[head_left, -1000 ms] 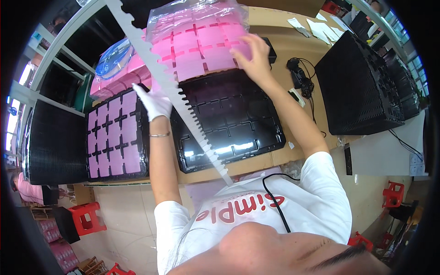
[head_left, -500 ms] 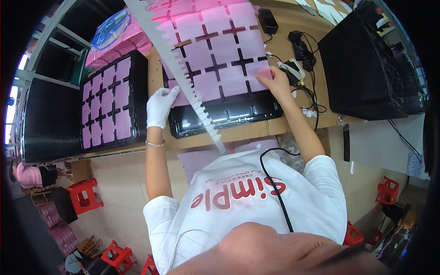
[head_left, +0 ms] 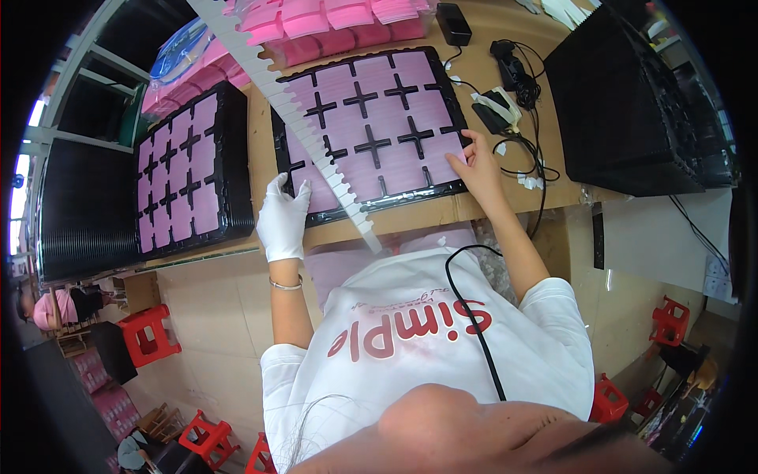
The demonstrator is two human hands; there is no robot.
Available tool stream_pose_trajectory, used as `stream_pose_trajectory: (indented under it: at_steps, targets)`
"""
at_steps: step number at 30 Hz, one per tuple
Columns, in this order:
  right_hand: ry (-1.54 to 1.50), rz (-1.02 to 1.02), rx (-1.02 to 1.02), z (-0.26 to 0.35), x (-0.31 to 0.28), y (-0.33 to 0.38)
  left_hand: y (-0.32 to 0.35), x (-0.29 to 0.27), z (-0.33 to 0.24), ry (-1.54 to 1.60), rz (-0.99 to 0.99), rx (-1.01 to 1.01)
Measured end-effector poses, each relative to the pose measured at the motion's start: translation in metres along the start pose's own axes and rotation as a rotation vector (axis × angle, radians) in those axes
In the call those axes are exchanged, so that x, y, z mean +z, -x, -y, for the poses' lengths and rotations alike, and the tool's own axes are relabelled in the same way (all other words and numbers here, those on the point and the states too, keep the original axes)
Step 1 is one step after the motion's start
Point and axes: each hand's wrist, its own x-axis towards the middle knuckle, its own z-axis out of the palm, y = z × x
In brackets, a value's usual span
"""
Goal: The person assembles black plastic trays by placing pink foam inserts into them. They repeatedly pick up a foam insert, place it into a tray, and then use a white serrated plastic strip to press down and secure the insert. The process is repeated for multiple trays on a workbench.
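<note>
A pink foam sheet with cross-shaped cut-outs lies in a black plastic tray, whose raised black crosses show through the cuts. My left hand, in a white glove, is at the tray's near left corner, with thumb and forefinger apart at the sheet's edge. My bare right hand is at the near right edge, its thumb against the sheet and its forefinger spread away by the tray rim. A pale grey strip with a toothed edge crosses the view slantwise over the sheet and hides part of it.
At left stands a stack of black trays topped with pink foam. Pink foam sheets are piled behind the tray. To the right are a black adapter, tangled cables and a tall black tray stack. Red stools stand on the floor.
The pink sheet, held raised between both hands before, has come down flat into the tray. The tray's crosses now show through its cuts, and my fingers have spread at its edges.
</note>
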Motion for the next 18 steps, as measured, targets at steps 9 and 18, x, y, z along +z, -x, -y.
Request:
stream_pose_trajectory:
  at_steps: [9, 18]
  targets:
    - [0.527, -0.189, -0.377, 0.049, -0.002, -0.092, -0.106, 0.005, 0.001, -0.305, -0.136, 0.479]
    - [0.768, 0.093, -0.504, 0.001, 0.065, -0.184, -0.169, 0.056, -0.023, -0.717, -0.055, 0.859]
